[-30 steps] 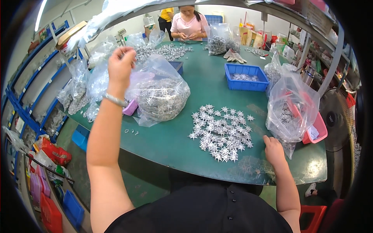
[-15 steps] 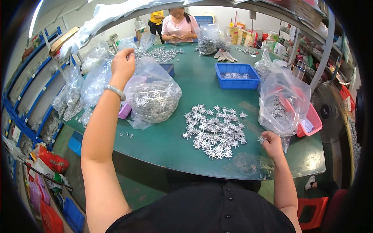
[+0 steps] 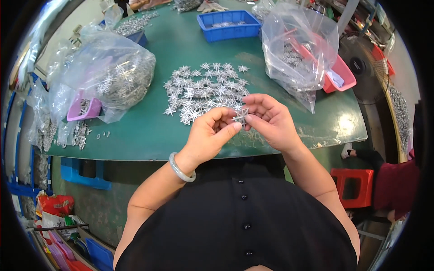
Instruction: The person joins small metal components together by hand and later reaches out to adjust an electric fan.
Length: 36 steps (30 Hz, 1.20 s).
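Note:
Near the table's front edge my two hands meet over a small silver star-shaped metal piece (image 3: 240, 117). My right hand (image 3: 271, 121) pinches it between thumb and fingers. From the other side, my left hand (image 3: 211, 133) has its thumb and fingertips closed at the same piece, a pale bangle on the wrist. Just beyond my hands lies a spread pile of similar spiky silver stars (image 3: 205, 90) on the green table (image 3: 176, 40). Fingers partly hide the held piece, so its finer details do not show.
Left stands a clear bag of silver pieces (image 3: 129, 74) beside a purple scoop (image 3: 86, 109). A blue tray (image 3: 229, 27) sits at the back. Another clear bag (image 3: 298, 49) and a pink basin (image 3: 341, 77) are right, near a fan (image 3: 361, 67). A red stool (image 3: 352, 187) stands below.
My left hand has come down from the raised position at upper left to meet my right hand. My right hand has brought the star piece inward. The view has tilted down.

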Available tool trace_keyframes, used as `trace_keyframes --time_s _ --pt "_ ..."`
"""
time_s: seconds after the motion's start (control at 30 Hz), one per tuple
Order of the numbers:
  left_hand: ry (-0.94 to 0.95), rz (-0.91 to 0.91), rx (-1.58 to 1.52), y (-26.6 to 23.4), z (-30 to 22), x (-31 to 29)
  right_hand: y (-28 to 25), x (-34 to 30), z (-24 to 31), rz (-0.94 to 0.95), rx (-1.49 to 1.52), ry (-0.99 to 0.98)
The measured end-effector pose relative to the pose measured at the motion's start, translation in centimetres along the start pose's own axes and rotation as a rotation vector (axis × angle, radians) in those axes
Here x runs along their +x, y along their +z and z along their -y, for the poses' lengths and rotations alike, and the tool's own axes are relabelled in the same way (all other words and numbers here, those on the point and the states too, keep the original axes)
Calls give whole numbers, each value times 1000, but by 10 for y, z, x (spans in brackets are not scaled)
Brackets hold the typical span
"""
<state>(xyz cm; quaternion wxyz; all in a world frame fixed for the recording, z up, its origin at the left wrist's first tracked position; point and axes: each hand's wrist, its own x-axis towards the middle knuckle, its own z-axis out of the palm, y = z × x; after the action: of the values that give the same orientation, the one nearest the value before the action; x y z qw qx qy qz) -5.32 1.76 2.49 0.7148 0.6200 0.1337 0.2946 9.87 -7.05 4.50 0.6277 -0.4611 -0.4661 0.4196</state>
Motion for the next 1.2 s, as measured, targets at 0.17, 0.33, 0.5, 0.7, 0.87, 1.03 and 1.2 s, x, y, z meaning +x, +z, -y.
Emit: trace_keyframes --time_s 0.17,0.33,0.5,0.7,0.87,1.03,1.2 --pt "-23 -49 -29 8 7 -4 0 -13 -7 -1 -11 -11" --pt "-58 -116 -78 11 12 -10 0 -18 -20 -14 43 22" --pt "118 -148 128 7 22 -12 1 -20 -21 -35 52 66" --pt "477 -133 515 3 18 -7 -7 -21 -26 -55 -219 -63" --pt "506 -126 552 4 13 -7 -8 -19 -26 -75 -376 -264" --pt "489 -101 543 0 17 -6 -7 -18 -25 -67 -396 -268" --pt "389 -101 464 -4 24 -9 -6 -18 -23 -63 -416 -250"
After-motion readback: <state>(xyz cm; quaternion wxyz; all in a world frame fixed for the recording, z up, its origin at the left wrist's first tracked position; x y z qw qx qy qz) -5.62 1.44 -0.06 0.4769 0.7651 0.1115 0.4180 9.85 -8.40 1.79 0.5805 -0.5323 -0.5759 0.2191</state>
